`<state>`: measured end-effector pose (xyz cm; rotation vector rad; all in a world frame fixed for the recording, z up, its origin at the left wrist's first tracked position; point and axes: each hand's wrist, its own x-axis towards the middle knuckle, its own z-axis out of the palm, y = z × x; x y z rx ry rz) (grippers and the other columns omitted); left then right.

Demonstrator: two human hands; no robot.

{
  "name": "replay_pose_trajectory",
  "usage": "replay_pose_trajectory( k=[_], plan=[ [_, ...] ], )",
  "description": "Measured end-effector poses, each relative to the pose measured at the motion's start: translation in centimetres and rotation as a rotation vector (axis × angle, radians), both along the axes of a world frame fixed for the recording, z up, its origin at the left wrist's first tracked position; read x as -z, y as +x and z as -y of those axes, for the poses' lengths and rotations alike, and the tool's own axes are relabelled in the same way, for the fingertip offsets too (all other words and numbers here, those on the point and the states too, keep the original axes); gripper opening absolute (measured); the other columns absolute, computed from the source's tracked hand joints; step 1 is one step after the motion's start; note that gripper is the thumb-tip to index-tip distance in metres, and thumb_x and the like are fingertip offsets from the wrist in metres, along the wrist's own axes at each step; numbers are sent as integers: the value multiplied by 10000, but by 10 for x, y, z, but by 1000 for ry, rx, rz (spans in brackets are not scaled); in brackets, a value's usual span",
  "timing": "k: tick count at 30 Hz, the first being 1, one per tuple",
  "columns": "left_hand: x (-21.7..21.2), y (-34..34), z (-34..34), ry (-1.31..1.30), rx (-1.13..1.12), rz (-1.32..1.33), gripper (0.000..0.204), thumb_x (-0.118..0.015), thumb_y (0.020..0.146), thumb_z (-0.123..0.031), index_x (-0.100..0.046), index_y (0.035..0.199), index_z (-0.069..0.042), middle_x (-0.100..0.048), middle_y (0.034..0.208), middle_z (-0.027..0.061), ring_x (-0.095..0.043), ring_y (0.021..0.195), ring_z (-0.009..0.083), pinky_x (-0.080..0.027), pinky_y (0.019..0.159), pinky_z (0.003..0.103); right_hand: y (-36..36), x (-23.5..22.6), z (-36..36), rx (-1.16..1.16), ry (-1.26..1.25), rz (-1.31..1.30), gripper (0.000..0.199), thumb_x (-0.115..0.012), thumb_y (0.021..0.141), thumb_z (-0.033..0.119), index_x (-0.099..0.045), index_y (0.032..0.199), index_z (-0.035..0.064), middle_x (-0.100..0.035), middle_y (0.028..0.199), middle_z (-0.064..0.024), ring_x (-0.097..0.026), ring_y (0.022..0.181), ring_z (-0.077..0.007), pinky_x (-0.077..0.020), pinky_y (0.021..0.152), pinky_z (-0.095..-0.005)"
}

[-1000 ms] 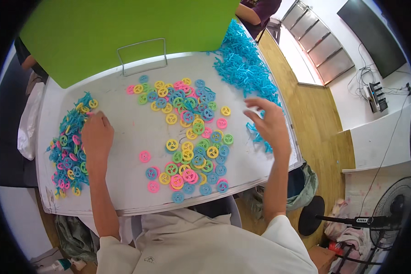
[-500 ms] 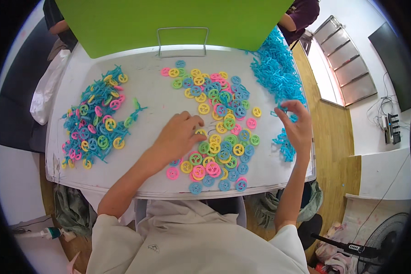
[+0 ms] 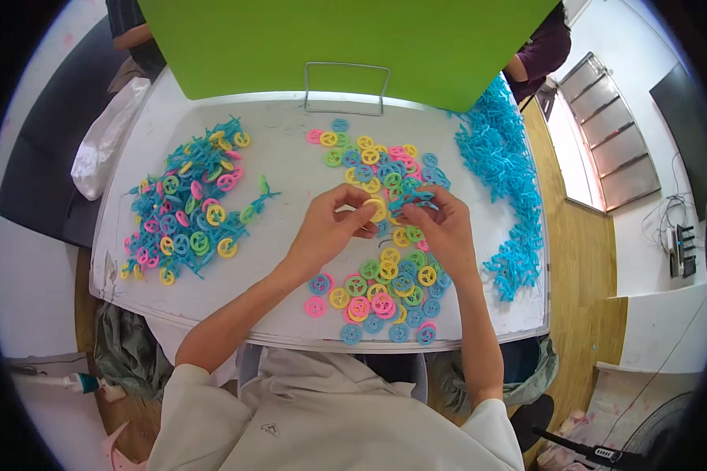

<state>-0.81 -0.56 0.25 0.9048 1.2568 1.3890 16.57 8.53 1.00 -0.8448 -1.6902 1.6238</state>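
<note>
Between thumb and fingers, my left hand (image 3: 334, 224) pinches a yellow plastic wheel (image 3: 376, 209). Close beside it, my right hand (image 3: 445, 230) grips a blue branched plastic piece (image 3: 410, 201), its far part hidden by the fingers. The two parts are held near each other over the middle of the table; whether they touch I cannot tell. Under and around both hands spread loose spoked wheels (image 3: 381, 304) in pink, yellow, green and blue. On the left lies a heap of blue pieces with wheels on them (image 3: 182, 206), and one such piece (image 3: 261, 199) lies apart from it.
A long pile of blue branched pieces (image 3: 499, 157) runs down the table's right side. A green panel with a wire handle (image 3: 346, 64) stands at the far edge. A white bag (image 3: 106, 145) lies at the far left. Parts of other people show beyond the panel.
My right hand has come from the blue pile to the middle with a blue piece. My left hand has lifted a yellow wheel and met it there. The view has shifted slightly.
</note>
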Motion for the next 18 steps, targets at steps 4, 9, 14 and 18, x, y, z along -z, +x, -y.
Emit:
replay_pose_trajectory(
  k=[4,9,14,18],
  plan=[
    [0,4,0,-10,4,103,178,-559,951,-165,-534,1006,2,-594,944,67,-645,856,150,-560,730,281,-5,9,3,-22,-112,-138,224,-640,864,23,-566,1070,-23,-670,930,-96,-669,844,-145,-537,745,-252],
    [1,2,1,-5,13,83,146,-556,947,-133,-522,977,6,-599,946,81,-638,857,148,-569,734,286,-9,13,8,-41,-96,-151,206,-639,858,9,-568,1049,-27,-668,918,-90,-672,863,-151,-536,761,-257],
    [17,0,-2,40,-59,-75,83,-558,927,-58,-517,954,9,-597,926,82,-625,846,136,-574,735,286,-8,22,9,-87,-91,17,206,-627,842,-43,-555,1032,-9,-659,951,-93,-665,900,-165,-548,768,-269],
    [16,-1,-2,10,-58,-91,55,-545,920,-21,-511,944,15,-596,912,84,-621,839,136,-574,738,290,-14,15,13,-65,-100,44,250,-627,827,-55,-551,1060,-4,-660,940,-97,-669,883,-167,-544,761,-265]
  ],
)
